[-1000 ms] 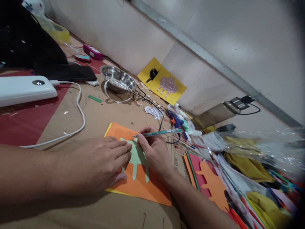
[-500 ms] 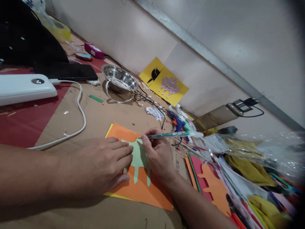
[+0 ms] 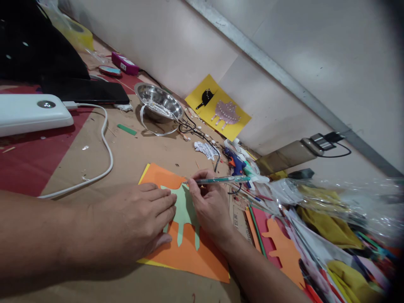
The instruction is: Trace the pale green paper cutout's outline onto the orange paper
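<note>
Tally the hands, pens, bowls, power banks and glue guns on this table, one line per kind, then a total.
hands: 2 (left hand, right hand)
pen: 1
bowl: 1
power bank: 1
glue gun: 1
total: 6

Soft, even indoor light — right edge blurred (corners vignetted dark).
</note>
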`<state>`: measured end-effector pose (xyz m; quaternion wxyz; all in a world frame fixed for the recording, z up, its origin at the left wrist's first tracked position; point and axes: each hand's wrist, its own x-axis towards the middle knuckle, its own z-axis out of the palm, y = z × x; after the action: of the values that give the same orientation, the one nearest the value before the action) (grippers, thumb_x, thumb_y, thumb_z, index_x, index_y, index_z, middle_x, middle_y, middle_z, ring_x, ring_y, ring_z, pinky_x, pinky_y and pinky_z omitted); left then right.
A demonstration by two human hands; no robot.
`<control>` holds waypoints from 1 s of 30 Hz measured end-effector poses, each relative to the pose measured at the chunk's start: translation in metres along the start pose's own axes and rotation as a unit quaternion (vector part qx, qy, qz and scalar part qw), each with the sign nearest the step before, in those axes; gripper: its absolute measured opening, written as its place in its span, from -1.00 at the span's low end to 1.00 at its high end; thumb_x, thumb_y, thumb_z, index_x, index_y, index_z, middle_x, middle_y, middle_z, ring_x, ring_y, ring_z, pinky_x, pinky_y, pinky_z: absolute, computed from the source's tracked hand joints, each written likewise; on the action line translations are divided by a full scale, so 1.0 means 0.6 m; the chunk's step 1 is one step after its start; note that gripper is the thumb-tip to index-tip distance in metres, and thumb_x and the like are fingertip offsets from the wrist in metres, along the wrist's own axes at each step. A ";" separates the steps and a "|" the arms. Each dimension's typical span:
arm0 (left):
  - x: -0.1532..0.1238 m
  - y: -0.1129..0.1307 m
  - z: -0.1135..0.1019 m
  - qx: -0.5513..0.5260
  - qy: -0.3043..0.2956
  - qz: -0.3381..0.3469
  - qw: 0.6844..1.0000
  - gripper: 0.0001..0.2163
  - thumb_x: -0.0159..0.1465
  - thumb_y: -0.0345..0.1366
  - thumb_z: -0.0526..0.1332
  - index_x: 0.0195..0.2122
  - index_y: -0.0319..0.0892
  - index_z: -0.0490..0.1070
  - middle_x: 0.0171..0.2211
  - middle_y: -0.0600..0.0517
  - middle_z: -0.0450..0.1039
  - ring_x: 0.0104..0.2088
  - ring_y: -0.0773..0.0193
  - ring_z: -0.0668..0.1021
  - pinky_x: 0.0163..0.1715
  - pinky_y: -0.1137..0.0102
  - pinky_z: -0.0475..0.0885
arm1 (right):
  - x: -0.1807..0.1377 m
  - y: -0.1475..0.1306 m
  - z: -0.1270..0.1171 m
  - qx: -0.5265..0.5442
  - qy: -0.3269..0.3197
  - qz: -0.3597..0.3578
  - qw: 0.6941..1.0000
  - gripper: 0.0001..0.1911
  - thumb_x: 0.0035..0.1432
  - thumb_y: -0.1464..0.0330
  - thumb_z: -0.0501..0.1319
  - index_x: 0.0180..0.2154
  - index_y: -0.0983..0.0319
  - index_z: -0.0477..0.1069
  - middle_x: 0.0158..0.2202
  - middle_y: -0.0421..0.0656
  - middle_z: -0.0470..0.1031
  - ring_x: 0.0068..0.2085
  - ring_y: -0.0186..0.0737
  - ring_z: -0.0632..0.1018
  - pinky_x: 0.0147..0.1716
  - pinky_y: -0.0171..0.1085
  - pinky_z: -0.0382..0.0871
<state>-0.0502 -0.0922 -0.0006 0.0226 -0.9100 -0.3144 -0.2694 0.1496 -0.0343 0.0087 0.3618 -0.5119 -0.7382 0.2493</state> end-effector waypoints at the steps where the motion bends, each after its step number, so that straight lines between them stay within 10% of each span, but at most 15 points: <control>1: 0.000 0.000 0.000 -0.004 0.001 -0.001 1.000 -0.84 0.44 -0.27 0.29 -0.05 -0.18 0.61 -0.13 -0.10 0.70 -0.11 0.07 0.69 0.00 0.22 0.58 | 0.000 -0.001 0.000 0.000 -0.001 -0.001 1.000 -0.85 0.24 0.26 0.20 -0.38 0.13 0.34 -0.57 -0.30 0.43 -0.58 -0.30 0.43 -0.57 -0.32 0.25; 30: 0.001 -0.001 0.003 0.023 0.005 0.015 1.000 -0.85 0.44 -0.27 0.27 -0.12 -0.21 0.61 -0.16 -0.10 0.70 -0.13 0.07 0.70 -0.07 0.21 0.60 | 0.002 0.006 0.005 -0.010 0.004 -0.012 1.000 -0.86 0.24 0.26 0.19 -0.37 0.13 0.35 -0.55 -0.29 0.44 -0.54 -0.29 0.46 -0.53 -0.31 0.27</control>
<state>-0.0496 -0.0910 -0.0017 0.0487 -0.9126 -0.3065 -0.2663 0.1489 -0.0321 0.0043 0.3625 -0.5072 -0.7455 0.2358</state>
